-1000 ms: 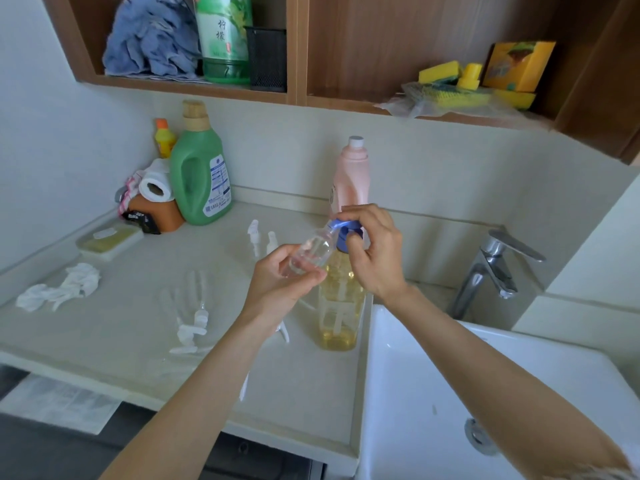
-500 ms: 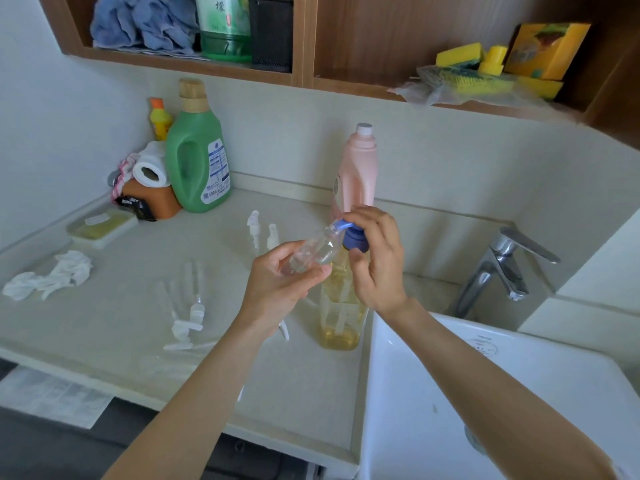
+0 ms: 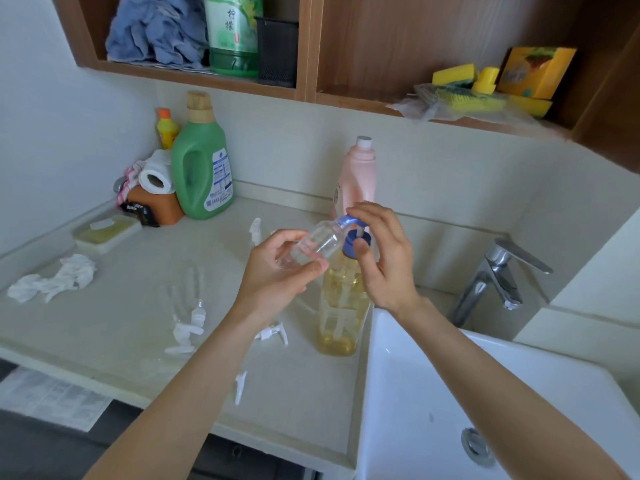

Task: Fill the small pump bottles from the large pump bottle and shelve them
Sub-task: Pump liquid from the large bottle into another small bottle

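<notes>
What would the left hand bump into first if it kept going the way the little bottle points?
Probably the blue pump head of the large bottle: the small clear bottle in the left hand already has its mouth at that spout. Depth is hard to judge.

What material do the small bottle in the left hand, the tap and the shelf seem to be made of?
Small bottle: probably clear plastic, since the fingers show through it. Tap: polished metal, likely chromed, with bright reflections. Shelf: brown wood or wood-look laminate with a matte grain pattern.
</notes>
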